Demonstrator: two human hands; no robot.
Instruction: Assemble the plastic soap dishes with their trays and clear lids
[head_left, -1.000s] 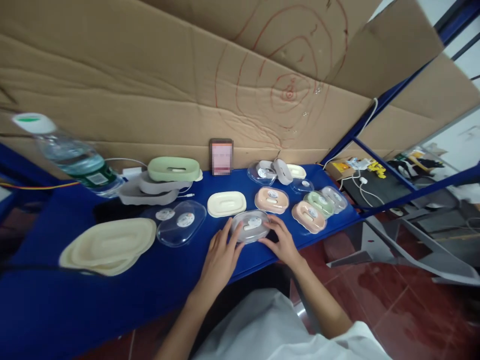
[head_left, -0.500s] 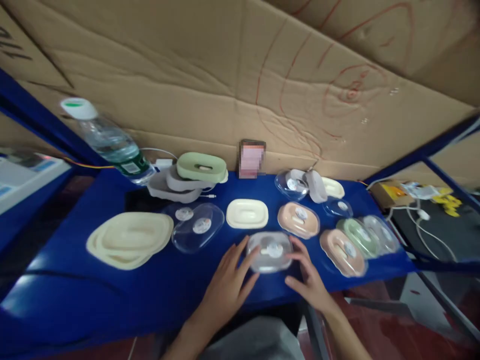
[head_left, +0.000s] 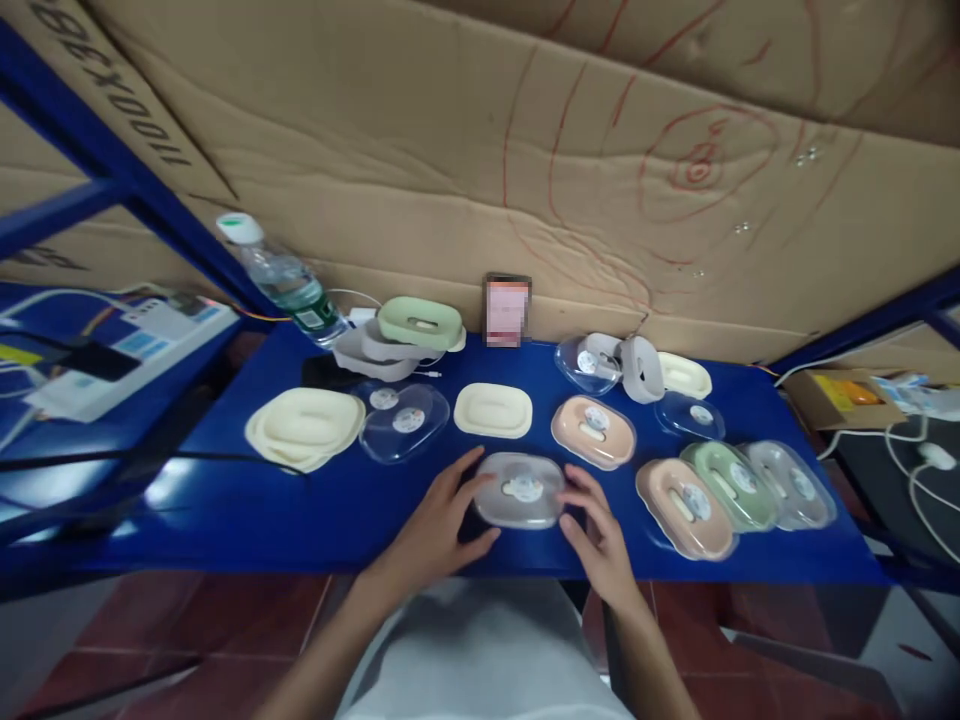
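Observation:
In front of me on the blue table is a grey soap dish (head_left: 517,512) under a clear lid with a round sticker. My left hand (head_left: 450,510) has its fingertips on the dish's left edge, with the thumb stretched out below it. On the opposite side, my right hand (head_left: 598,535) touches the right edge with its bent fingers, the thumb apart. A cream tray (head_left: 493,411) lies just beyond the dish. To the right of that sits a peach soap dish (head_left: 592,431) with a clear lid.
Several lidded dishes, including a green soap dish (head_left: 731,485), line the right side. Cream trays (head_left: 304,425) and clear lids (head_left: 405,425) lie at left. Behind are stacked grey and green trays (head_left: 420,322), a water bottle (head_left: 289,285), a phone (head_left: 507,310) and a cardboard wall (head_left: 375,150).
The grey dish has shifted slightly left relative to the cream tray, with both hands still at its edges. The view has tilted, showing more of the left side.

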